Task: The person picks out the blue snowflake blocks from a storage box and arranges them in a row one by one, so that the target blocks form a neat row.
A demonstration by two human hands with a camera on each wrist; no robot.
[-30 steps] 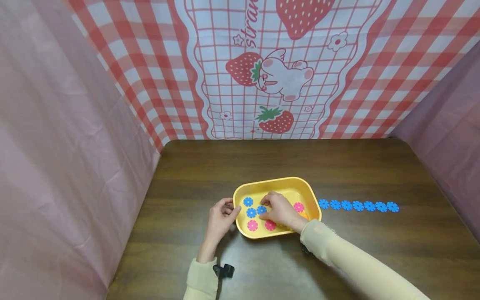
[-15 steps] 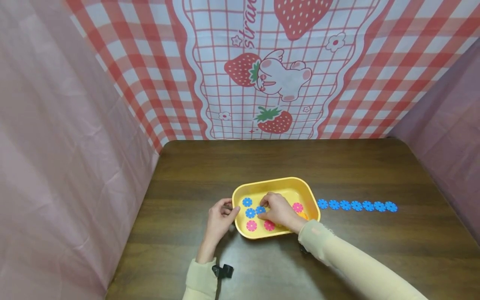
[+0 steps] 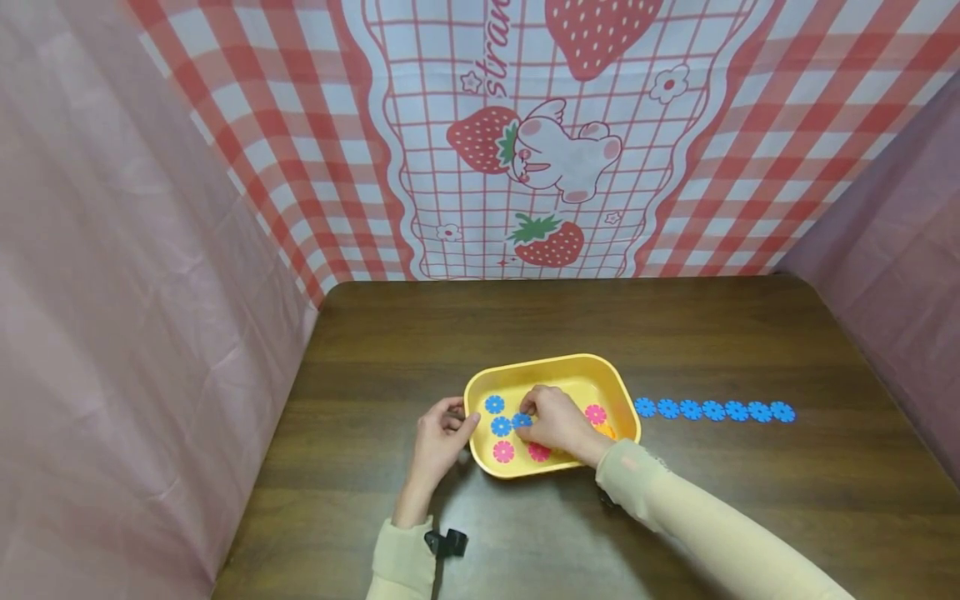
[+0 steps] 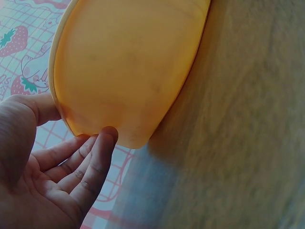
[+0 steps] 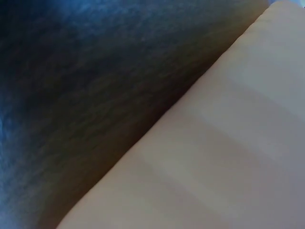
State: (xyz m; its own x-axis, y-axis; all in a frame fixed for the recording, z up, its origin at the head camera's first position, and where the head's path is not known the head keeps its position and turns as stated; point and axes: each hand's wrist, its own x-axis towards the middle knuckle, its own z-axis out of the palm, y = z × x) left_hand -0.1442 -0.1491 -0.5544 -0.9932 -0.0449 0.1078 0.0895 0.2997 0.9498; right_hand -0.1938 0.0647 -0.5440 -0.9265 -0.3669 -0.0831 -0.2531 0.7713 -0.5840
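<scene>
Unmoved: right hand (image 3: 558, 422), fingertips down at blue disc (image 3: 519, 422) inside tray (image 3: 587, 387).

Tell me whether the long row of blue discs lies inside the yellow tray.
No, the long row of blue discs lies on the brown table, right of the yellow tray.

I see a yellow tray (image 3: 588, 383), rounded and open-topped, just below centre frame; inside, a notched blue disc (image 3: 519, 420), partly hidden, just right of a matching disc (image 3: 501, 427); seven connected-looking blue discs (image 3: 714, 411) line up at right.
</scene>
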